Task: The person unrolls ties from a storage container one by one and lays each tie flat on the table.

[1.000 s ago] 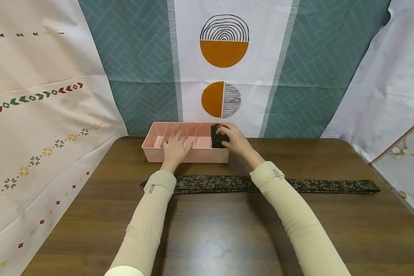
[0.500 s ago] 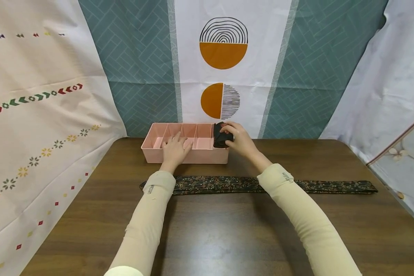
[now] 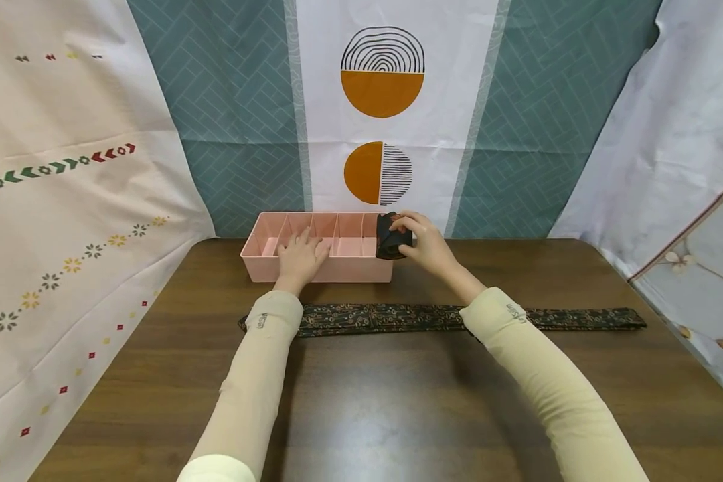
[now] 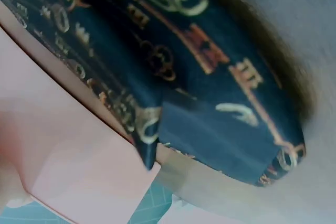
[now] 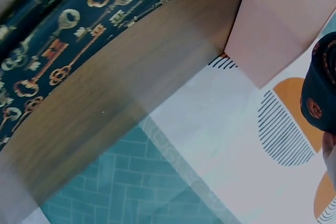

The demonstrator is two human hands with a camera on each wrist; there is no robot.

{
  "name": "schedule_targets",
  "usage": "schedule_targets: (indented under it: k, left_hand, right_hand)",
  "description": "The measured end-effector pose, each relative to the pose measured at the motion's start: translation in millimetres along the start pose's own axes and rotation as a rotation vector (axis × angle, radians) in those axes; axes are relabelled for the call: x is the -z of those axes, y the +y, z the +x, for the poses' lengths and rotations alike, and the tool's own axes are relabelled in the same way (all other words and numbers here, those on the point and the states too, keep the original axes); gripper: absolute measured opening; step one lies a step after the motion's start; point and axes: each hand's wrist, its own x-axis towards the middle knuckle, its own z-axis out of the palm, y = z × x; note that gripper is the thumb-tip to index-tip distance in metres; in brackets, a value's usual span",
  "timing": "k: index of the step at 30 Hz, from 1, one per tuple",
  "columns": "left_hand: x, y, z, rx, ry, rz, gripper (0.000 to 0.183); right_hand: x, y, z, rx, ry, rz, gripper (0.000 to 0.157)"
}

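A pink box point(image 3: 319, 271) with several compartments stands at the back of the table. My left hand point(image 3: 301, 260) rests over its front rim, fingers spread towards the compartments. My right hand point(image 3: 426, 248) grips a rolled-up dark necktie point(image 3: 390, 235) between thumb and fingers at the box's right end. That roll overlaps the box's right rim in the head view; in the right wrist view it shows an orange motif. A long dark necktie point(image 3: 385, 317) with a key pattern lies flat across the table, passing under both forearms.
The brown wooden table point(image 3: 361, 402) extends towards me in front of the long necktie. Patterned curtains hang behind it, the teal and white one point(image 3: 241, 134) close behind the box. A pale cloth point(image 3: 66, 268) borders the left side.
My right hand has drawn the rolled necktie from the rightmost compartment out to the right, over the box's end. The left hand has stayed at the rim. The head view has shifted slightly.
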Motion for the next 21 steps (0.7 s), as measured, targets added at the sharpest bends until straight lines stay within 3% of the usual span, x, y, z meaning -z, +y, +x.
schedule_targets:
  k: [8, 14, 21]
  left_hand:
    - [4.1, 1.3, 1.9, -0.006, -0.039, -0.002, 0.058]
    - [5.1, 1.9, 1.4, -0.011, -0.004, 0.004, 0.058]
    - [11.3, 8.1, -3.0, -0.069, 0.031, 0.025, 0.049]
  right_hand:
    - [4.5, 0, -16, 0.004, -0.001, 0.058, 0.029]
    - [4.8, -2, -28, -0.020, 0.010, 0.145, 0.032]
    - [8.2, -7, -42, -0.057, -0.006, 0.182, 0.032]
